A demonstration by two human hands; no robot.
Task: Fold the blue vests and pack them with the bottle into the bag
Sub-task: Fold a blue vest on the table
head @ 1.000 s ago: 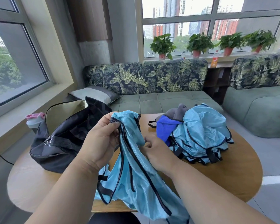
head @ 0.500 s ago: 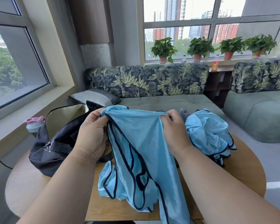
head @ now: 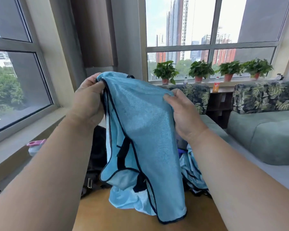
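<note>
I have raised the blue vest point(head: 145, 130) well up off the desk point(head: 97, 212) in the last second. A second ago it was bunched low between my hands, draped over the desk edge; half a second ago I had its top edge spread between them; now it hangs at about the height of the window sill, full length, with only its bottom hem brushing or just above the wood.

My left hand point(head: 88, 104) pinches the top left corner, fingers curled over the dark piping. My right hand point(head: 182, 114) grips the top right edge, thumb on the front of the cloth. Both are clenched on the same vest, and the cloth is stretched between them fairly flat, though the lower part is twisted and shows its black straps.

I judge this as the shake-out before the first fold: the vest is opened and squared, not yet folded, so the task is early.

Just behind the hanging cloth, on my left, the black bag point(head: 97, 155) sits on the desk, mostly hidden now. On my right a strip of the other vests point(head: 192, 172) peeks out, unfolded in a heap. Further left, the bottle point(head: 34, 146) with its pink lid stands by the window ledge, not packed. Beyond are the leafy sofa point(head: 264, 95) and the potted plants point(head: 200, 69) on the far sill.
</note>
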